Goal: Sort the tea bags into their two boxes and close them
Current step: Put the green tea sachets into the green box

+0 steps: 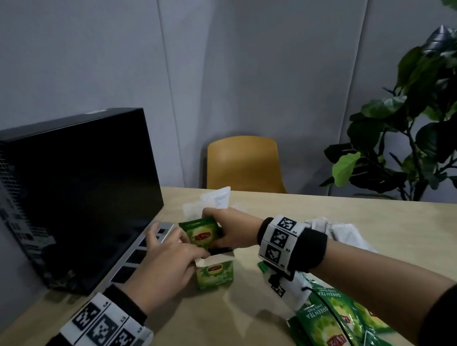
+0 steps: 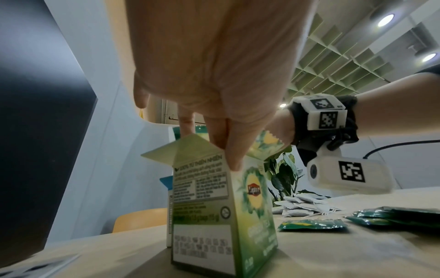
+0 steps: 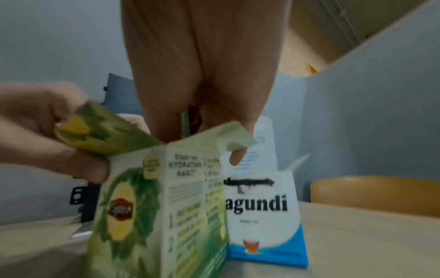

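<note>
Both hands at green box point(image 1: 214, 272): right hand point(image 1: 232, 232) pinches sachet point(image 1: 201, 235), left hand point(image 1: 163, 266) seemingly grips flap

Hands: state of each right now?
Left hand: holding the green box by its open top flap.
Right hand: pinching green tea sachets over that box.

The head view was dim and cool-toned, with soft shadows under the forearms on the table point(image 1: 229, 318) and wide-angle bending at the edges. In the left wrist view, round ceiling lights point(image 2: 385, 19) glared at 1 o'clock. The right wrist view was soft and blurred throughout, most smeared on the green flap point(image 3: 100, 129) at 9 o'clock.
</note>
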`<state>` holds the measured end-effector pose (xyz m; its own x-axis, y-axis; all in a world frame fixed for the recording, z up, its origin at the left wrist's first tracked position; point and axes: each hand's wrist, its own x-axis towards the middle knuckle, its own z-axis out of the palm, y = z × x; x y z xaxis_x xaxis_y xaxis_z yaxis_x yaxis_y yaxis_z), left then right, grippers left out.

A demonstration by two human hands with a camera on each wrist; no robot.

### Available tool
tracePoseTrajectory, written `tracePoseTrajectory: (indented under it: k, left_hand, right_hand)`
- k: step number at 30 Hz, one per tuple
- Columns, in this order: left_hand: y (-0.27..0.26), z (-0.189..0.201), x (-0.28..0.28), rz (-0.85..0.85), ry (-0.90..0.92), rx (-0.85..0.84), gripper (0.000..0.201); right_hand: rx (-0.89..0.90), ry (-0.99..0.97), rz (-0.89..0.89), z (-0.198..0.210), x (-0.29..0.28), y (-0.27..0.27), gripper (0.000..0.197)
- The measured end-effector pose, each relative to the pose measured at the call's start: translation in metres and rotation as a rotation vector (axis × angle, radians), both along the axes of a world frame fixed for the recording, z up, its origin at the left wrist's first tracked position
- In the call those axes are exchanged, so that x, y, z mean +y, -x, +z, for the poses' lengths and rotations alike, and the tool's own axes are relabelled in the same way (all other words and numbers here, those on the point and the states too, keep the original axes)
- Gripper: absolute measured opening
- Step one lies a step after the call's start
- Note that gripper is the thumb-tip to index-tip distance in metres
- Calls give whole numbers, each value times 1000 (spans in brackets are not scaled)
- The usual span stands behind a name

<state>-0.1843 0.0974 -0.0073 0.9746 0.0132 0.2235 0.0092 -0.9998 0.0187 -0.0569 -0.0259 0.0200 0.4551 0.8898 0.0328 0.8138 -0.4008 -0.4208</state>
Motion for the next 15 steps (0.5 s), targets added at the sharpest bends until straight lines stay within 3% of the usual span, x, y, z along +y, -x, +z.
tracePoseTrajectory:
  k: [3, 6, 8, 12, 15]
  left_hand:
    - [0, -2, 2, -18, -21, -26, 32]
    - [1, -5, 2, -18, 105, -162, 14]
    - [2, -6, 2, 3, 145, -211, 23]
    - [-4, -8, 2, 86, 14, -12, 52]
    - [-11, -9, 3, 69, -32, 84, 43]
  right_hand:
    - [-95, 111, 43, 4, 2, 1, 47]
    - [-21, 138, 78, 9, -2, -1, 45]
    - [-24, 216, 121, 10, -5, -2, 38]
    - [19, 395, 188, 14, -8, 0, 26]
    - [183, 164, 122, 33, -25, -1, 29]
